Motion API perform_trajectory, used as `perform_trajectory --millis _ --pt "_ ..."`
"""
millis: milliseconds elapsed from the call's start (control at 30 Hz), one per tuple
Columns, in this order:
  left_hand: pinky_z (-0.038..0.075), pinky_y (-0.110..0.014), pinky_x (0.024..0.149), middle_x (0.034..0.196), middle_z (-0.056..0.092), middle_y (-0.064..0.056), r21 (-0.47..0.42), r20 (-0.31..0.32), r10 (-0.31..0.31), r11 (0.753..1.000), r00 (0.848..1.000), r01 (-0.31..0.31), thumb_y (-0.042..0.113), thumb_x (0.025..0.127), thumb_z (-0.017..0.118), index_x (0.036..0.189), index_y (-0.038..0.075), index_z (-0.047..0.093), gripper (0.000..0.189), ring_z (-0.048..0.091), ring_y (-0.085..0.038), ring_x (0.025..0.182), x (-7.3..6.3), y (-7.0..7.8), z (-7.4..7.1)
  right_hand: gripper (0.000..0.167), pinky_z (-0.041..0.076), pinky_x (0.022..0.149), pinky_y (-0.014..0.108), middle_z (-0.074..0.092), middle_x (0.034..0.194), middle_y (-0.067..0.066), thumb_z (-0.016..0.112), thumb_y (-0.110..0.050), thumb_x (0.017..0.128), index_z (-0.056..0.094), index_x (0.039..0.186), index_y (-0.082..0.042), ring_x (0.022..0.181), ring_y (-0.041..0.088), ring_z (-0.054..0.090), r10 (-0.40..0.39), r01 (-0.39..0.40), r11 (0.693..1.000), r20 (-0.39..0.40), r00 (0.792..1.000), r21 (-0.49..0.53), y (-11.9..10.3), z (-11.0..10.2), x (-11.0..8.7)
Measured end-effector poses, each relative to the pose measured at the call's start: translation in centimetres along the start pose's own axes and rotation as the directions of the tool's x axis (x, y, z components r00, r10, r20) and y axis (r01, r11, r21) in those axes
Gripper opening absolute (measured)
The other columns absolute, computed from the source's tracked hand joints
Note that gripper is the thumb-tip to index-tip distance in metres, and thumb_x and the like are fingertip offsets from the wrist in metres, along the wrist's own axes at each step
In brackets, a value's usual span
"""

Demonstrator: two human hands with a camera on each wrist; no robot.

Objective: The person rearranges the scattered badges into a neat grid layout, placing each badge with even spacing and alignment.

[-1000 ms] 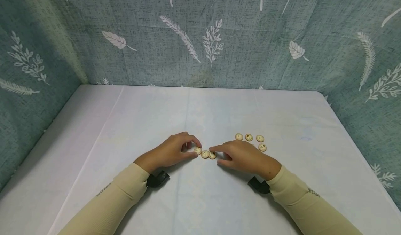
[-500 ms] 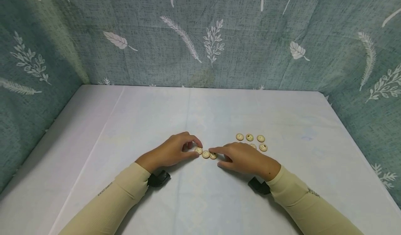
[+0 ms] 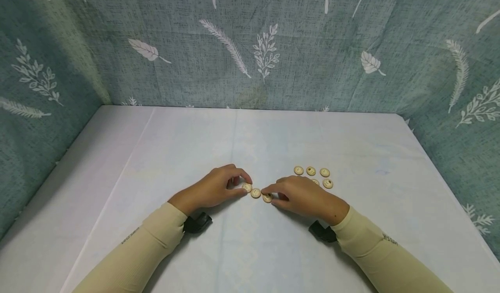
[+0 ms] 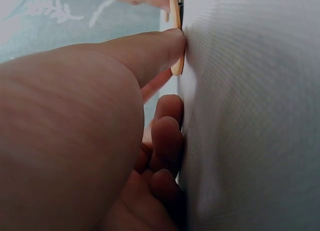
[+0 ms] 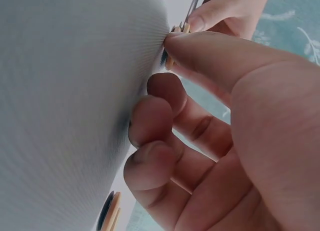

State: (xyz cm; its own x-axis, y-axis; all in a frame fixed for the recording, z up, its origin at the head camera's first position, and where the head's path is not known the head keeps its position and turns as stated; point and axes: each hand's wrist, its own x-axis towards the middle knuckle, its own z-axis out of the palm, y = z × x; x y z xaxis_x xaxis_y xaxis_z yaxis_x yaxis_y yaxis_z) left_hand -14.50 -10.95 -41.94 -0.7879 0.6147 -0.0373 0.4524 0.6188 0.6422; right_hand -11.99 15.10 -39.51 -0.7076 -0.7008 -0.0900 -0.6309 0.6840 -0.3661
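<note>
Three small round wooden discs with dark marks lie side by side on the white cloth in the head view. My left hand [image 3: 215,187] pinches the left disc [image 3: 247,187] by its edges between thumb and index finger; that disc [image 4: 176,70] shows edge-on past the thumb in the left wrist view. The middle disc [image 3: 255,193] sits untouched between the hands. With thumb and index finger, my right hand [image 3: 306,197] holds the right disc [image 3: 267,198], set slightly nearer to me. The other right fingers curl loosely beneath the palm in the right wrist view.
Beyond the right hand lies a loose group of several similar discs [image 3: 310,171], one partly hidden by that hand. The white cloth [image 3: 175,136] covers the table, and a green leaf-patterned curtain [image 3: 250,45] encloses its back and sides.
My right thumb has come up to the right disc, which has slid slightly toward me and away from the middle disc. The left hand stays in place on its disc.
</note>
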Motion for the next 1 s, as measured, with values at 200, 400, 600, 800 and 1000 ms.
perform_trajectory --millis 200,400,600,800,1000 --pt "0.043 -0.026 0.071 0.090 0.055 0.006 0.002 -0.012 0.010 1.000 1.000 -0.010 0.027 0.091 0.075 0.113 0.027 0.069 0.023 0.047 -0.010 0.078 0.05 0.18 -0.22 0.021 0.042 0.059 0.017 0.065 0.081 -0.012 0.072 -0.021 0.093 0.075 0.114 -0.020 0.063 -0.002 0.048 -0.007 0.007 1.000 -0.030 1.000 -0.020 -0.17 -0.22 0.11" --pt "0.042 -0.025 0.071 0.090 0.055 0.006 -0.007 -0.014 0.004 1.000 1.000 -0.004 0.026 0.091 0.075 0.113 0.028 0.069 0.023 0.047 -0.011 0.078 0.15 0.21 -0.25 0.017 0.040 0.057 0.018 0.056 0.071 -0.013 0.072 -0.018 0.092 0.073 0.108 -0.019 0.062 0.000 0.045 0.012 -0.012 1.000 -0.019 1.000 0.003 -0.37 -0.35 0.21" --pt "0.042 -0.026 0.071 0.090 0.055 0.004 -0.005 -0.025 0.024 1.000 0.999 -0.025 0.025 0.091 0.076 0.113 0.027 0.069 0.023 0.047 -0.010 0.078 0.19 0.35 -0.44 0.016 0.040 0.055 0.018 0.053 0.066 -0.014 0.071 -0.017 0.091 0.069 0.106 -0.019 0.059 0.000 0.045 0.045 -0.045 0.999 0.008 0.999 0.028 -0.44 -0.51 0.20" --pt "0.042 -0.025 0.070 0.090 0.055 0.005 0.003 -0.033 0.015 1.000 0.999 -0.015 0.025 0.090 0.076 0.112 0.028 0.069 0.023 0.047 -0.010 0.078 0.27 0.13 -0.30 0.014 0.039 0.054 0.018 0.052 0.064 -0.013 0.071 -0.016 0.090 0.067 0.103 -0.017 0.058 0.000 0.044 0.043 -0.043 0.998 -0.001 0.999 0.034 -0.31 -0.37 0.13" --pt "0.042 -0.024 0.071 0.090 0.055 0.005 -0.013 -0.014 0.002 1.000 1.000 -0.002 0.026 0.090 0.076 0.112 0.027 0.069 0.023 0.047 -0.010 0.079 0.03 0.02 -0.01 0.014 0.038 0.053 0.018 0.051 0.064 -0.013 0.071 -0.019 0.091 0.067 0.104 -0.016 0.057 -0.001 0.043 0.042 -0.043 0.999 0.011 0.999 0.032 -0.32 0.12 0.05"
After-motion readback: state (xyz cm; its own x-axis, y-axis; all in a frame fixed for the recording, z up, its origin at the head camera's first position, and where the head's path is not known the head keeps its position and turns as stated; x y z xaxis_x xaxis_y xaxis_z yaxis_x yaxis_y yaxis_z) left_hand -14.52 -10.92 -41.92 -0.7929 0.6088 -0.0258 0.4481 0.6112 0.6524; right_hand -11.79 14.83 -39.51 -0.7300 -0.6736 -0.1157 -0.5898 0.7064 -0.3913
